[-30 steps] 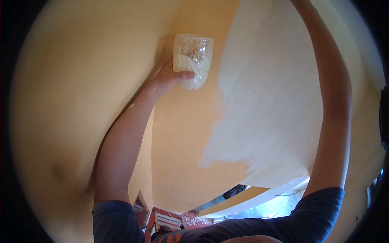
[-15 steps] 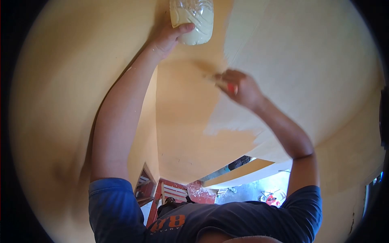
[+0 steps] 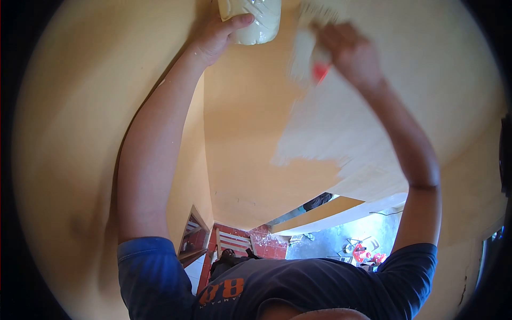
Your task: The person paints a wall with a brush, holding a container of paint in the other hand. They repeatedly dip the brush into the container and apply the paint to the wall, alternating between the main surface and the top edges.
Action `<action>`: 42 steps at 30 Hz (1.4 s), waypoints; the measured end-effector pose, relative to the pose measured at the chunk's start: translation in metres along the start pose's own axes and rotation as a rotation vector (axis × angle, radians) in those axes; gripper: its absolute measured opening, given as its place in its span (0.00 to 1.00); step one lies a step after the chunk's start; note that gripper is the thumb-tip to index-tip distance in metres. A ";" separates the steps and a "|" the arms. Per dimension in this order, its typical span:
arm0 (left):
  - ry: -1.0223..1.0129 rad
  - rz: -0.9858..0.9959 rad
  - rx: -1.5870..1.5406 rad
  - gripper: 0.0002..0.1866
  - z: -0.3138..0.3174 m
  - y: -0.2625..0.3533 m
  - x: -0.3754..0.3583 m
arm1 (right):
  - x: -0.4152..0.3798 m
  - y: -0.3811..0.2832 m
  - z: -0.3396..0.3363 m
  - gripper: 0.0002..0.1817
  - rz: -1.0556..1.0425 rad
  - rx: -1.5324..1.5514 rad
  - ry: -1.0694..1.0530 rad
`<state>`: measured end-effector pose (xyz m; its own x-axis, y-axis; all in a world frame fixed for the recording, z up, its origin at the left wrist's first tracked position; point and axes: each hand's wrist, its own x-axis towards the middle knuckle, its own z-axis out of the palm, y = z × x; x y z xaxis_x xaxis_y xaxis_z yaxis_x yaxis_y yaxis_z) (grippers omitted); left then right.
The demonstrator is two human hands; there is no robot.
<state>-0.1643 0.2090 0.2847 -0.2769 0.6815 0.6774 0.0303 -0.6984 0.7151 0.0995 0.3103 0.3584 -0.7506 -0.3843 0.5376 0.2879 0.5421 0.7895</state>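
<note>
At the top, my left hand [image 3: 216,40] grips a clear plastic container [image 3: 258,24] of pale cream paint, with the thumb on its side. My right hand [image 3: 349,53] is raised to the right of it, blurred, its fingers closed round a brush whose red handle end [image 3: 320,72] sticks out below. Bristles show faintly above the fingers against the wall. Behind both hands, the wall carries a pale coat [image 3: 330,122] with a ragged edge beside the orange-yellow surface [image 3: 245,128].
Far below are a red tiled floor [image 3: 272,250], a slatted wooden piece [image 3: 233,240], a wood-framed opening [image 3: 193,237] and a grey floor [image 3: 320,248] with red and white items [image 3: 362,254]. A yellow wall stands close on the left [image 3: 69,133].
My right hand has moved up and to the right with the brush, onto the pale area. My left hand and the container have shifted slightly up.
</note>
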 end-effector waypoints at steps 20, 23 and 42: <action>-0.005 -0.012 0.031 0.42 0.005 0.008 -0.003 | -0.008 -0.010 0.001 0.18 0.103 0.235 0.221; -0.021 -0.042 0.008 0.41 -0.009 -0.003 0.002 | -0.055 -0.075 0.019 0.23 -0.154 0.248 -0.037; -0.052 0.049 0.019 0.38 0.021 0.020 -0.010 | 0.001 -0.019 0.011 0.18 -0.034 0.181 0.068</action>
<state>-0.1405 0.1932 0.2959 -0.2246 0.6576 0.7191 0.0605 -0.7271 0.6839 0.0871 0.3079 0.3402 -0.7143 -0.4508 0.5352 0.1466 0.6514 0.7444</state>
